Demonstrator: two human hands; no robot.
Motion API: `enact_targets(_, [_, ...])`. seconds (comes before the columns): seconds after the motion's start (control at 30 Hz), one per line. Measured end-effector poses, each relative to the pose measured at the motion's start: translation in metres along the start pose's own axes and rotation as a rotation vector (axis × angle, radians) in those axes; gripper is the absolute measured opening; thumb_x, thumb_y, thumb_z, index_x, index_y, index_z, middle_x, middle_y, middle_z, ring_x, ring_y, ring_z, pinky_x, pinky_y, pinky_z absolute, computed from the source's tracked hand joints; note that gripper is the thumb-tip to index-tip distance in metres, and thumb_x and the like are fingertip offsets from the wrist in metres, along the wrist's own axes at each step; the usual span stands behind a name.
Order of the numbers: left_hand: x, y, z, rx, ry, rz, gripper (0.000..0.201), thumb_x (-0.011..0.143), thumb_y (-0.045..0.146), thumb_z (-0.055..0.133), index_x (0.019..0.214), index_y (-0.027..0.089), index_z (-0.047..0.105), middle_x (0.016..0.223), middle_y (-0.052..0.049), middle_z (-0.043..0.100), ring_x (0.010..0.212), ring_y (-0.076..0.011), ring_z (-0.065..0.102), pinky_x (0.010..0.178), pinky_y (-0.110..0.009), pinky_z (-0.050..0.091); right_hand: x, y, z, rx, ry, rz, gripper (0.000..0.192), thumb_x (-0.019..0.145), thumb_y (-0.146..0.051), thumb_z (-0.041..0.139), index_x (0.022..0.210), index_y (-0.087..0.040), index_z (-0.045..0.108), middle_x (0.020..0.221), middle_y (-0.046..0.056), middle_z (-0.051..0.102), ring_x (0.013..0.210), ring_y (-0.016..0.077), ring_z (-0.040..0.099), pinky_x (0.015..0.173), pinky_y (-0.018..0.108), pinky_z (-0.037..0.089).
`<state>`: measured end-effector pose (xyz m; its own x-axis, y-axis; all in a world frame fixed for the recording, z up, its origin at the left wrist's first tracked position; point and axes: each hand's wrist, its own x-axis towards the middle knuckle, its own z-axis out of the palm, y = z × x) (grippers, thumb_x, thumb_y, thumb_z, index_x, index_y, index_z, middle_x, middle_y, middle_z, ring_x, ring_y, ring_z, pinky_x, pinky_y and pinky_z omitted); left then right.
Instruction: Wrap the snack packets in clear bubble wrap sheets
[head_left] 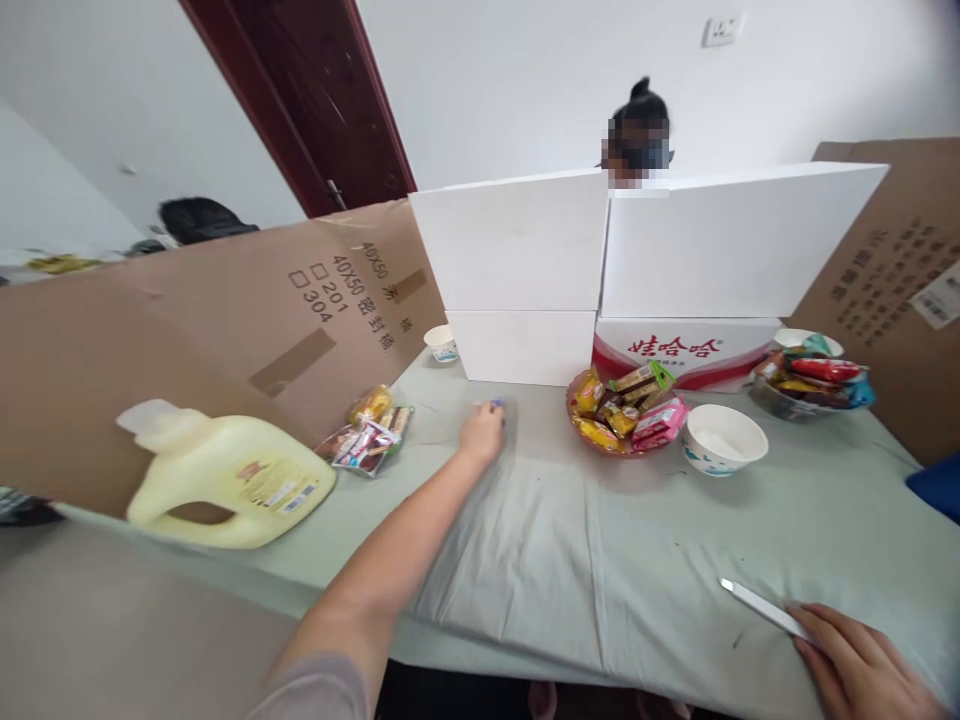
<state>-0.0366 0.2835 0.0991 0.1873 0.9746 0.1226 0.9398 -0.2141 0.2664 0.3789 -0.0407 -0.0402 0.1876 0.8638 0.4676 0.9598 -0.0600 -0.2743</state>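
My left hand (pixel 482 437) is stretched out over the middle of the cloth, its fingers curled closed. A small bluish bit shows at the fingertips, too small and blurred to name. To its right stands a pink glass bowl (pixel 626 452) heaped with wrapped snacks (pixel 617 405). My right hand (pixel 862 660) rests low on the right side of the table, closed around slim, silvery-white tweezers (pixel 761 606). They point up and to the left. Beyond them is a white paper bowl (pixel 724 440) with something white inside.
White boxes (pixel 517 250) are stacked at the back, a person (pixel 637 130) behind them. A yellow detergent jug (pixel 232 480) lies at left beside a clear snack tray (pixel 367 445). A small paper cup (pixel 442 343) and another snack bowl (pixel 810 400) sit near cardboard panels (pixel 187 310).
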Motion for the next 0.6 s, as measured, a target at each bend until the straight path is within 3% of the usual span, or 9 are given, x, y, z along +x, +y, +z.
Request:
enact_targets(0.17, [-0.101,0.097,0.057,-0.117,-0.075,0.405,0.023,0.086,0.011,0.055,0.1,0.025,0.067,0.103,-0.009,0.064,0.1,-0.0256,0.058,0.086,-0.035,0.048,0.017,-0.031,-0.007,0.002,-0.093,-0.053,0.035,0.091,-0.05,0.043,0.105,-0.028,0.066,0.096,0.007,0.069,0.088,0.0274,0.065,0.079,0.046,0.054])
enact_targets(0.23, [-0.141,0.12,0.077,-0.2,0.053,0.627,0.025,0.088,0.01,0.052,0.103,0.024,0.066,0.1,-0.011,0.065,0.098,-0.0282,0.059,0.082,-0.039,0.05,0.03,-0.051,-0.008,0.056,-0.096,-0.041,0.033,0.094,-0.045,0.04,0.108,-0.027,0.064,0.096,0.006,0.069,0.088,0.0248,0.066,0.077,0.042,0.056])
enact_targets(0.27, [-0.157,0.127,0.085,-0.227,0.109,0.675,0.028,0.089,0.011,0.05,0.11,0.024,0.065,0.103,-0.012,0.065,0.1,-0.0289,0.059,0.083,-0.041,0.051,0.037,-0.063,-0.009,0.088,-0.102,-0.041,0.033,0.095,-0.043,0.039,0.111,-0.027,0.062,0.096,0.005,0.068,0.088,0.0233,0.067,0.076,0.039,0.056])
enact_targets(0.37, [-0.184,0.133,0.101,-0.225,0.198,0.728,0.038,0.091,0.012,0.046,0.125,0.024,0.057,0.117,-0.013,0.063,0.111,-0.0314,0.056,0.088,-0.046,0.051,0.063,-0.1,-0.012,0.175,-0.139,-0.077,0.032,0.098,-0.033,0.035,0.122,-0.028,0.057,0.098,0.004,0.067,0.089,0.0188,0.067,0.074,0.033,0.056])
enact_targets(0.47, [-0.189,0.125,0.105,-0.2,0.221,0.745,0.04,0.088,0.011,0.047,0.125,0.024,0.056,0.125,-0.012,0.06,0.118,-0.0319,0.054,0.091,-0.048,0.052,0.086,-0.134,-0.014,0.192,-0.176,-0.191,0.033,0.098,-0.028,0.036,0.123,-0.028,0.057,0.096,0.005,0.067,0.085,0.0185,0.066,0.073,0.031,0.055])
enact_targets(0.6, [-0.188,0.114,0.104,-0.316,0.241,0.757,0.032,0.088,0.01,0.046,0.114,0.02,0.06,0.121,-0.014,0.06,0.115,-0.0301,0.057,0.091,-0.046,0.054,0.098,-0.15,-0.019,0.092,-0.229,-0.296,0.033,0.097,-0.025,0.036,0.118,-0.026,0.061,0.084,0.004,0.066,0.074,0.0193,0.064,0.065,0.031,0.052])
